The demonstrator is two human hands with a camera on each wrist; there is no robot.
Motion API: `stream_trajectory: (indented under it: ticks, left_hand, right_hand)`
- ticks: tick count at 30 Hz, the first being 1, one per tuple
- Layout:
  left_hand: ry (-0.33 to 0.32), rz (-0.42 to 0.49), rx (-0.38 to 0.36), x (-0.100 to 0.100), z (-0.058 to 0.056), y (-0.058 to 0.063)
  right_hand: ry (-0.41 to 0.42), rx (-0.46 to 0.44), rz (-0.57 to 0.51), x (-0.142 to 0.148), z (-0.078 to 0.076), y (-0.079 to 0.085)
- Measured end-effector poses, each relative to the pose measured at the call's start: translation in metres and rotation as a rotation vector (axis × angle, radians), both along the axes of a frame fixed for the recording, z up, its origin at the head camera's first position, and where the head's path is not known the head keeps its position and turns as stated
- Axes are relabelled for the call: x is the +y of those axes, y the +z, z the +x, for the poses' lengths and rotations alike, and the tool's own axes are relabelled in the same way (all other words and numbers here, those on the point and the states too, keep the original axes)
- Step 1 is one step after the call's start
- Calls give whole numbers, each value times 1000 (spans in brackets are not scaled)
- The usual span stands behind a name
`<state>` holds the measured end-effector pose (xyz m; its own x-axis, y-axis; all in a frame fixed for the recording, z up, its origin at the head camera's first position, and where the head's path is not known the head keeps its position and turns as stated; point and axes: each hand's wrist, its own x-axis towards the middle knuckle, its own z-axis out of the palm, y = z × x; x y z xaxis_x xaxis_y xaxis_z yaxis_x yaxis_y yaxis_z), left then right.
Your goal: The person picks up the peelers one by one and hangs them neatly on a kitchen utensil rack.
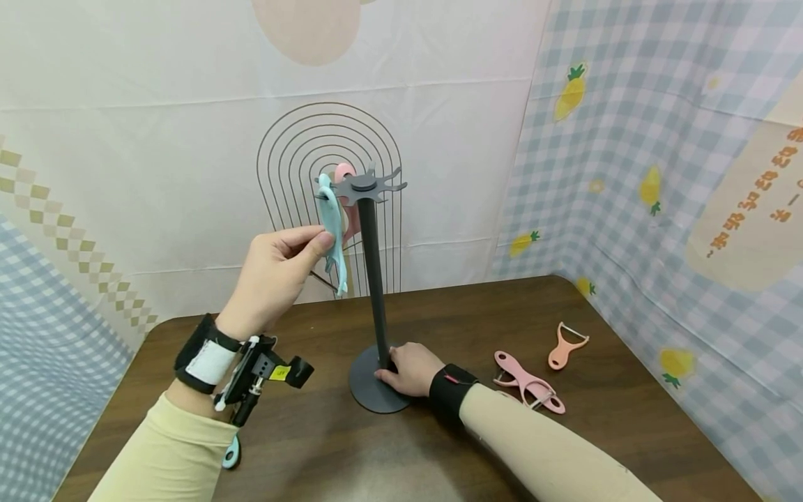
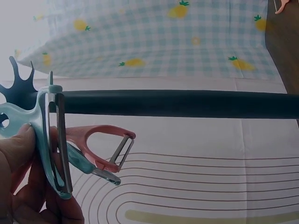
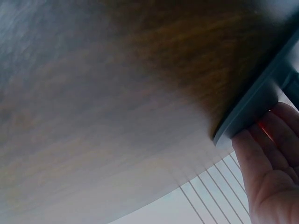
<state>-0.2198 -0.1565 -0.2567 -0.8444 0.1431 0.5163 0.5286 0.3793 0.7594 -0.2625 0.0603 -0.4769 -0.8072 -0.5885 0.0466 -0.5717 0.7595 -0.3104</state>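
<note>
My left hand pinches a light blue Y-shaped peeler between thumb and fingers. The peeler hangs down, its top end right at a hook of the dark grey rack stand. Beside it, from the same rack top, hang a pink peeler and a second light blue peeler, both partly covered by the held one. Low at the stand's round base, my right hand rests close to the pole. Its fingers touch the base's upper face in the right wrist view.
To the right on the brown table lie pink peelers in a small group, with an orange Y-shaped peeler behind them. A light blue handle shows from under my left forearm. Printed cloth hangs behind and beside the table.
</note>
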Motion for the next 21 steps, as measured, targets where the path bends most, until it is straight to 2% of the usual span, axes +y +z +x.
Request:
stream_trajectory:
  ticks: [6, 10, 13, 17, 21]
  left_hand:
    - [30, -40, 16, -5, 3, 0]
    - [89, -115, 36, -16, 7, -3]
    - [148, -199, 12, -29, 13, -9]
    - [208, -354, -64, -51, 20, -25]
    - [190, -513, -142, -74, 24, -51]
  right_hand:
    - [1, 15, 9, 0, 0, 1]
    - [3, 24, 9, 0, -1, 0]
    - [5, 28, 8, 0, -2, -2]
    - [5, 30, 4, 0, -4, -6]
    - [0, 27, 8, 0, -4, -6]
